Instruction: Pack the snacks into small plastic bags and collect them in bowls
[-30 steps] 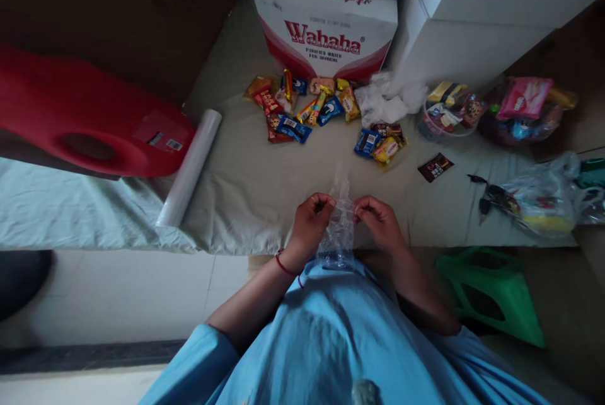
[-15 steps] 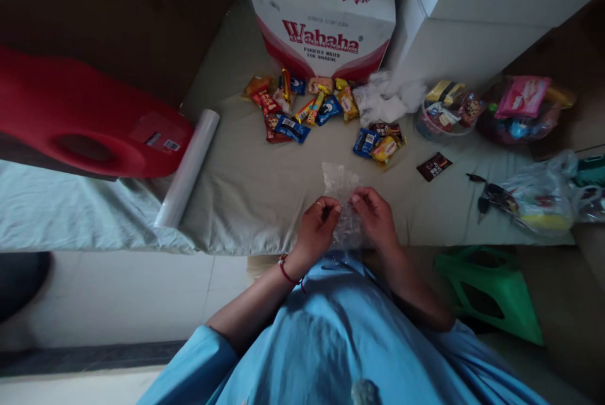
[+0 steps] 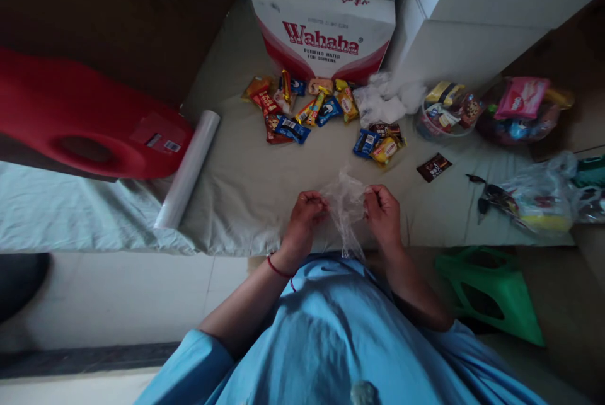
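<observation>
A thin clear plastic bag (image 3: 347, 206) is stretched between my two hands, over the front edge of the cloth-covered surface. My left hand (image 3: 305, 219) pinches its left side, fingers closed. On the other side, my right hand (image 3: 384, 213) grips the bag between thumb and fingers. The bag's lower part hangs down toward my blue top. Beyond the hands lies a small group of wrapped snacks (image 3: 379, 143), blue, yellow and brown. Further back and to the left is a larger heap of wrapped snacks (image 3: 288, 128).
A clear plastic roll (image 3: 188, 169) lies beside a red jug (image 3: 118, 121) on the left. At the back stands a Wahaha carton (image 3: 326, 33). To the right are a snack tub (image 3: 447, 134), a brown packet (image 3: 433, 167), keys (image 3: 483, 203) and a green stool (image 3: 496, 291) below.
My hands have moved apart, the left one going left and the right slightly right. The plastic bag between them is now spread wider.
</observation>
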The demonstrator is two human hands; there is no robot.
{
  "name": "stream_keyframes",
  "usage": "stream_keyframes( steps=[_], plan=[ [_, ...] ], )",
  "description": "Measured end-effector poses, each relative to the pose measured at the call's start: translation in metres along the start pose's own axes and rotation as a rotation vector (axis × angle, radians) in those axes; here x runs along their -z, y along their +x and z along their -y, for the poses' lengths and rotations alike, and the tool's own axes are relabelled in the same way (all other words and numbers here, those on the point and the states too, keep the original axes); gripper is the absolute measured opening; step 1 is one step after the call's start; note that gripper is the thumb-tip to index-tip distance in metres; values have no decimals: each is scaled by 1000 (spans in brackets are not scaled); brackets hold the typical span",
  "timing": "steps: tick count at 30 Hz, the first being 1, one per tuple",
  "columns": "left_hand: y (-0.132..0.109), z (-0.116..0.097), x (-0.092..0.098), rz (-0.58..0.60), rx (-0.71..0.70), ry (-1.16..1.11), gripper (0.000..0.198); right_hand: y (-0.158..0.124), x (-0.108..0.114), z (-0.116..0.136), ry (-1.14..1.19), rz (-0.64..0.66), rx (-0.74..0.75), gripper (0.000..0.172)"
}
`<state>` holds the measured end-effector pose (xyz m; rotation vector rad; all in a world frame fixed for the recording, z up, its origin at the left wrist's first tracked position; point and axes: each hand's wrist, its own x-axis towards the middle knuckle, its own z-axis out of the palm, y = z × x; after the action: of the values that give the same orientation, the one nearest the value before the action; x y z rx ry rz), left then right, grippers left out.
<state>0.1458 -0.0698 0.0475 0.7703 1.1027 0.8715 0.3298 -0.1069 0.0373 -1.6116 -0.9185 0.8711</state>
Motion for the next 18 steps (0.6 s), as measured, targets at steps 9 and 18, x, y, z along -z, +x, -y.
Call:
stream_keyframes(
  steps=[9, 18],
  plan=[
    [27, 9, -15, -183, -125, 298, 36, -17, -12, 14, 28, 157, -41, 33],
    [49, -15, 24, -208, -280, 497, 45, 20, 22, 9, 220, 41, -186, 36]
  ],
)
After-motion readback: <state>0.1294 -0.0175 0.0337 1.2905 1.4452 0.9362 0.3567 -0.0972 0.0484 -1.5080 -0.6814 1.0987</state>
